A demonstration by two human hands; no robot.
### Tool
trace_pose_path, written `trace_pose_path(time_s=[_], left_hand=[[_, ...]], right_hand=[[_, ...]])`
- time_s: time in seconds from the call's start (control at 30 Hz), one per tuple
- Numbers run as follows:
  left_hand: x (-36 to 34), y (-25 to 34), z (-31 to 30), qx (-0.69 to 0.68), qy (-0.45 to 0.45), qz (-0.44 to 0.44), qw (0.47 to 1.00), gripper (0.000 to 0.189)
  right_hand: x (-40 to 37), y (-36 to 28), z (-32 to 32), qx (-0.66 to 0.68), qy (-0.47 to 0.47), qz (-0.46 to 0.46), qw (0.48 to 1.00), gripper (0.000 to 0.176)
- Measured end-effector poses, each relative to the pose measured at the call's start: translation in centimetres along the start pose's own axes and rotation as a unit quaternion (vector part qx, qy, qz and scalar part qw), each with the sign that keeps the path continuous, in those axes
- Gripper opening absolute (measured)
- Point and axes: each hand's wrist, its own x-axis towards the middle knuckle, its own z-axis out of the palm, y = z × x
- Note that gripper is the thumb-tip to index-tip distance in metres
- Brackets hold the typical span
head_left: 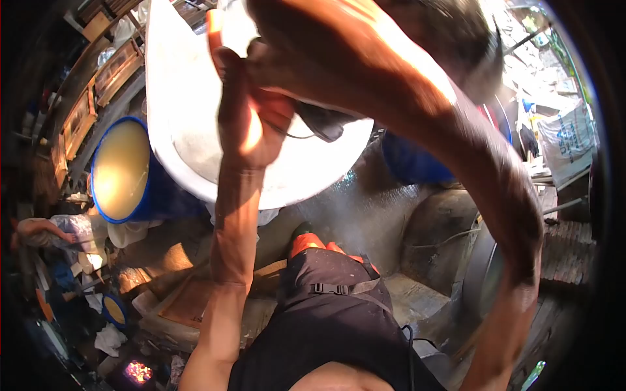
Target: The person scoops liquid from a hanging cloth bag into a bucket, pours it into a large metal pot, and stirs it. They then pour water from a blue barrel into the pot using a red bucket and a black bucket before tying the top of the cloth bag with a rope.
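Note:
My left hand (254, 120) is raised over a large white tub (189, 140), its fingers curled closed around something I cannot make out. A dark object (326, 122) with a thin wire hangs beside it. Close against its fingertips is my right hand (270, 62), reached across from the right; its fingers are mostly hidden by overlap and glare, so its grip is unclear. An upright orange piece (214, 36) shows just above the hands, and which hand holds it cannot be told.
A blue barrel (142, 163) of yellowish liquid stands left of the tub, another blue container (414, 159) to the right. Another person's blurred head (456, 39) is at the upper right. Wooden frames (78, 120) lie at the left, and a large round drum (440, 238) is right of my legs.

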Motion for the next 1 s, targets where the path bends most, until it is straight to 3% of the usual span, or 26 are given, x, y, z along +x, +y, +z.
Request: trace_pose_path(time_s=[0.03,0.13,0.17,0.23,0.33,0.37,0.4,0.43,0.47,0.5,0.57,0.6,0.63,0.67,0.7,0.73,0.8,0.83,0.9,0.93,1.0], left_hand=[[-0.1,0.1,-0.3,0.0,-0.02,0.032,0.999,0.064],[1.1,-0.4,-2.7,0.113,0.075,0.084,0.987,0.07],[1.4,0.0,-4.8,0.109,0.037,0.071,0.991,0.07],[1.6,0.9,-2.3,0.26,0.12,0.082,0.955,0.069],[1.3,2.3,-4.3,0.305,0.203,0.069,0.928,0.067],[1.1,2.7,-5.5,0.333,0.213,0.07,0.916,0.067],[1.0,3.0,-6.0,0.351,0.237,0.067,0.903,0.066],[0.2,3.2,-6.6,0.369,0.259,0.064,0.89,0.064],[-1.0,4.0,-9.6,0.47,0.213,0.095,0.851,0.062],[-1.3,3.5,-8.5,0.519,0.208,0.121,0.82,0.06],[-1.8,2.2,-6.4,0.612,0.208,0.174,0.743,0.06],[-1.7,1.6,-5.8,0.633,0.214,0.185,0.72,0.059],[-1.8,1.8,-6.5,0.619,0.212,0.194,0.731,0.056],[-1.7,1.9,-5.9,0.753,0.079,0.197,0.623,0.061],[-1.6,1.9,-5.3,0.853,-0.065,0.244,0.457,0.071],[-1.6,2.0,-4.7,0.874,-0.185,0.311,0.323,0.083],[-1.2,-3.3,-0.1,0.867,0.194,0.167,0.428,0.056],[-0.8,-6.4,2.1,0.879,0.182,0.169,0.408,0.053],[-0.1,-9.7,4.4,0.931,0.104,0.172,0.304,0.055],[1.8,-11.7,4.9,0.934,0.106,0.177,0.292,0.055],[3.6,-14.3,6.7,0.962,0.009,0.162,0.219,0.06]], right_hand=[[0.0,0.0,0.0,-0.001,-0.007,-0.005,1.0,0.041],[-1.0,0.3,-1.8,-0.004,0.008,-0.005,1.0,0.04],[-1.1,0.4,-3.2,-0.01,0.022,-0.002,1.0,0.039],[-4.0,1.0,-5.9,-0.009,0.073,0.031,0.997,0.039],[-10.4,4.3,-11.0,-0.037,0.19,0.141,0.971,0.038],[-13.5,6.4,-12.4,-0.123,0.226,0.18,0.949,0.034],[-17.2,9.7,-14.2,-0.145,0.168,0.221,0.95,0.032],[-22.0,14.5,-14.6,-0.174,0.191,0.271,0.927,0.03],[-26.9,18.8,-14.4,-0.137,0.223,0.294,0.919,0.028],[-31.8,23.0,-14.3,-0.1,0.258,0.314,0.908,0.025],[-39.7,27.6,-14.1,-0.161,0.216,0.478,0.836,0.023],[-43.8,30.2,-13.9,-0.193,0.205,0.489,0.826,0.026],[-47.2,33.8,-13.3,-0.177,0.227,0.536,0.794,0.027],[-49.3,36.0,-13.3,-0.191,0.215,0.581,0.762,0.028],[-52.2,39.6,-13.3,-0.176,0.23,0.571,0.768,0.029],[-55.6,45.0,-13.1,-0.073,0.275,0.589,0.757,0.029],[-59.6,53.9,-12.6,-0.149,0.313,0.572,0.743,0.03],[-61.4,59.2,-12.9,-0.189,0.325,0.558,0.74,0.03],[-64.3,67.2,-14.7,-0.214,0.338,0.551,0.733,0.03],[-64.8,72.5,-15.4,-0.245,0.34,0.544,0.727,0.029],[-67.9,84.7,-15.4,-0.336,0.335,0.411,0.778,0.029]])
